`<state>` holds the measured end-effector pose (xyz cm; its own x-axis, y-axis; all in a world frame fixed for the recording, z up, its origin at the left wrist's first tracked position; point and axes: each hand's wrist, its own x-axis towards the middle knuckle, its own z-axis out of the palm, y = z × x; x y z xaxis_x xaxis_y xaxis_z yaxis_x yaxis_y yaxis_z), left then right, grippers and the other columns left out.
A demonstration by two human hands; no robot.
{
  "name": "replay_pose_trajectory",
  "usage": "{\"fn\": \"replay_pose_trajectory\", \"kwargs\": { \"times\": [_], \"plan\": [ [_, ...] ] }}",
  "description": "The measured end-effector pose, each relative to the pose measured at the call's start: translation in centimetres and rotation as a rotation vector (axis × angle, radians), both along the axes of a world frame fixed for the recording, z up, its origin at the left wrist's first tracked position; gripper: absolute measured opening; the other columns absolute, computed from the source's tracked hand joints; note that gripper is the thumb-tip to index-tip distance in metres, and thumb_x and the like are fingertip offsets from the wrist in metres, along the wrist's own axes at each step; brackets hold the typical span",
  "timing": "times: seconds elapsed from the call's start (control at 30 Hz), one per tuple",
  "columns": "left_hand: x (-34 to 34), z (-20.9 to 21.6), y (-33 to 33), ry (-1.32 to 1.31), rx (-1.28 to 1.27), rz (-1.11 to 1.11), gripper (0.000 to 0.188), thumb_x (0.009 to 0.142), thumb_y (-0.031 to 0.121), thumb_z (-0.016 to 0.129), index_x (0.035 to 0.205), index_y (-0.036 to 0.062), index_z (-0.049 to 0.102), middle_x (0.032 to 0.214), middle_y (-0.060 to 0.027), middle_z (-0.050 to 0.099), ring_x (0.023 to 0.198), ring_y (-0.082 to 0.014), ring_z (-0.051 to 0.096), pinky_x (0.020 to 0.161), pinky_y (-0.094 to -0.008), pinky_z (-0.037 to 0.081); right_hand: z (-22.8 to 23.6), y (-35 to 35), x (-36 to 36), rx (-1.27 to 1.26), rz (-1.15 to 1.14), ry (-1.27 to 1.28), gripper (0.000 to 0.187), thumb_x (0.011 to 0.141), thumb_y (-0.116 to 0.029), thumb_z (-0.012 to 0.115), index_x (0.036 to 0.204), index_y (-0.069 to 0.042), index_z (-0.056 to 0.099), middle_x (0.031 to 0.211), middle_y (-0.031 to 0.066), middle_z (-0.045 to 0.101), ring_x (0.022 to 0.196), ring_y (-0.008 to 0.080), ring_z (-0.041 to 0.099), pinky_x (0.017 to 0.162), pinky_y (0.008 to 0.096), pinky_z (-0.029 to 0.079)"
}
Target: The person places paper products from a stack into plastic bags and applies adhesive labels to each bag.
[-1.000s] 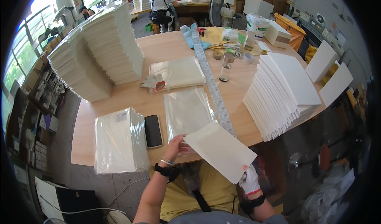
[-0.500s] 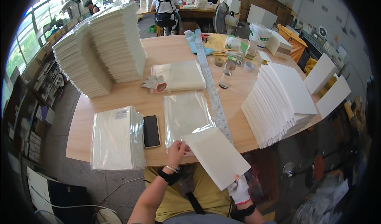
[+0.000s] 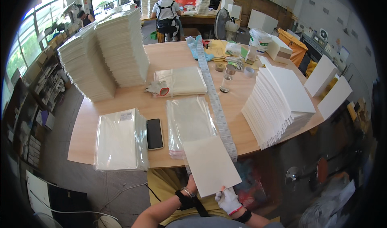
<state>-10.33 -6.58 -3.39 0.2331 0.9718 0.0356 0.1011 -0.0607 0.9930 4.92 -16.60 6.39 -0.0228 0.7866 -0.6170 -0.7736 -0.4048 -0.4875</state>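
Observation:
A white rectangular board (image 3: 212, 166) slants over the table's near edge. Its far end overlaps a stack of clear plastic sleeves (image 3: 189, 117); whether it lies inside one I cannot tell. My right hand (image 3: 229, 200), in a white glove with a red cuff edge, grips the board's near edge, thumb on top. My bare left hand (image 3: 192, 184) is at the board's left side, its fingers hidden beneath it. To the left lie a black phone (image 3: 155, 134) and a pile of boards in clear sleeves (image 3: 115, 141).
A tall stack of white boards (image 3: 278, 107) stands at the right, and two taller stacks (image 3: 123, 48) at the far left. A label strip (image 3: 213, 95) runs along the table (image 3: 161, 52). A glove (image 3: 158, 88) and a glass jar (image 3: 227, 78) lie beyond the sleeves.
The board has swung toward my body and slightly left. My left hand has moved down from the sleeves to beneath the board's left side; my right hand has moved left, still gripping.

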Motion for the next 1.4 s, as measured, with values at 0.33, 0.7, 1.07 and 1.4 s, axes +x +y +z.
{"fn": "replay_pose_trajectory", "kwargs": {
  "times": [0.33, 0.7, 1.07, 1.4],
  "plan": [
    [0.0, -2.9, -1.8, -0.444, -0.577, 0.053, 0.015, 0.088, 0.013, 0.056, 0.098, 0.0018, 0.055, 0.091, -0.0058, 0.061, 0.081, -0.0152, 0.061, 0.072, -0.0288, 0.051, -8.5, 8.7, -2.4, 0.2, -0.101, 0.291, 0.003, 0.088, -0.009, 0.049, 0.089, -0.007, 0.05, 0.086, 0.0074, 0.057, 0.083, 0.0274, 0.059, 0.074, 0.0454, 0.051],
    [-7.7, 0.2, -0.4, -0.216, -0.455, 0.293, 0.036, 0.089, 0.028, 0.053, 0.116, 0.005, 0.047, 0.101, -0.0039, 0.059, 0.08, -0.0085, 0.055, 0.061, -0.0197, 0.041, -1.5, 9.0, 4.6, 0.3, 0.453, -0.787, 0.017, 0.086, -0.013, 0.048, 0.1, -0.004, 0.051, 0.08, 0.0099, 0.062, 0.062, 0.0223, 0.058, 0.06, 0.0346, 0.048],
    [-6.7, 0.9, 2.0, 0.48, -0.107, 0.135, 0.034, 0.092, 0.032, 0.046, 0.079, 0.0019, 0.057, 0.068, -0.0023, 0.063, 0.059, -0.0149, 0.059, 0.054, -0.0277, 0.044, -2.8, 12.9, 6.1, 0.282, 0.563, -1.77, 0.021, 0.078, -0.02, 0.052, 0.092, -0.005, 0.052, 0.087, 0.0148, 0.057, 0.081, 0.0347, 0.054, 0.068, 0.045, 0.042],
    [-8.4, -1.2, -0.9, -0.318, -0.796, -0.011, 0.039, 0.091, 0.037, 0.042, 0.111, 0.0062, 0.056, 0.108, -0.005, 0.062, 0.099, -0.0184, 0.058, 0.079, -0.0323, 0.045, -2.0, 11.4, -4.7, 0.999, 0.634, -1.548, 0.01, 0.07, -0.015, 0.059, 0.072, -0.006, 0.055, 0.08, 0.0111, 0.052, 0.079, 0.0308, 0.053, 0.066, 0.0407, 0.045]
  ]
}}
